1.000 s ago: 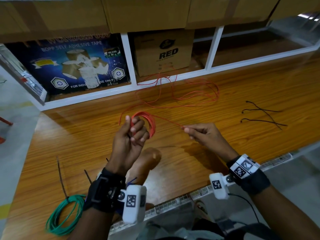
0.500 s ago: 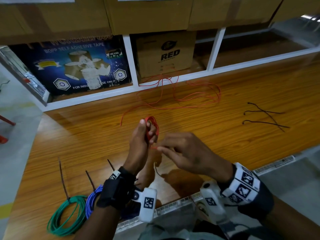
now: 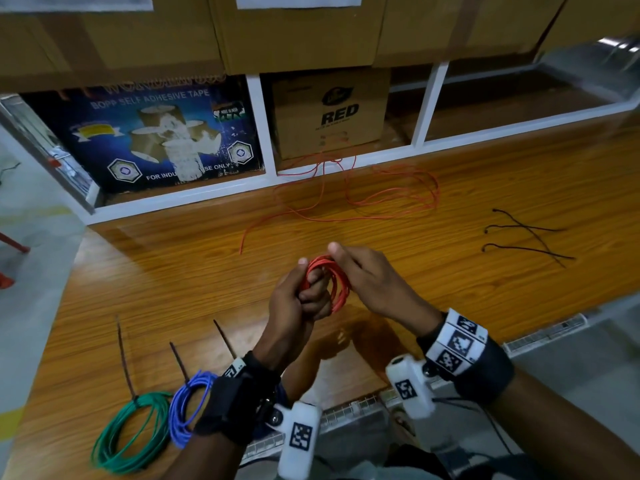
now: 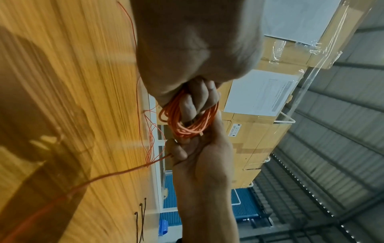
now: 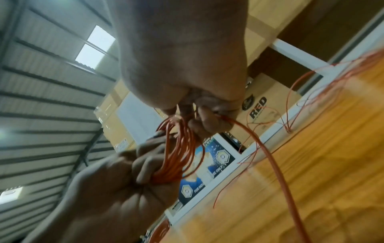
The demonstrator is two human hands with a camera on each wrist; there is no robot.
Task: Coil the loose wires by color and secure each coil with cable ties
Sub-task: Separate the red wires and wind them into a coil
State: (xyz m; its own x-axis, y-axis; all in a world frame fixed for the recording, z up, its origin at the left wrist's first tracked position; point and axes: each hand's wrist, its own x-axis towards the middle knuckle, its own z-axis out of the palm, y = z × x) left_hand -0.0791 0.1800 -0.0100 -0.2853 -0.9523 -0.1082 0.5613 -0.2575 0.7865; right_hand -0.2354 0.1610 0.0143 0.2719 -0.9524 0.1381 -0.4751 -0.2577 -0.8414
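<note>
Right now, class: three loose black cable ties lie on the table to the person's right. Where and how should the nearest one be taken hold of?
Take the nearest cable tie by its thin straight tail, not its small head at the left end. It lies flat on the wooden table, so come from above with a fingertip pinch; the right hand is closer, though it currently holds the red wire coil.

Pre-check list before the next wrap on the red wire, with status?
1. Left hand grips the red coil: ok.
2. Right hand pinches the feeding strand at the coil: ok.
3. Loose red wire on the table free of knots: cannot tell.
4. Spare cable ties lie to the right: ok.
5. Green coil and blue coil tied: ok.
6. Red coil tied: not ok, winding unfinished.
</note>
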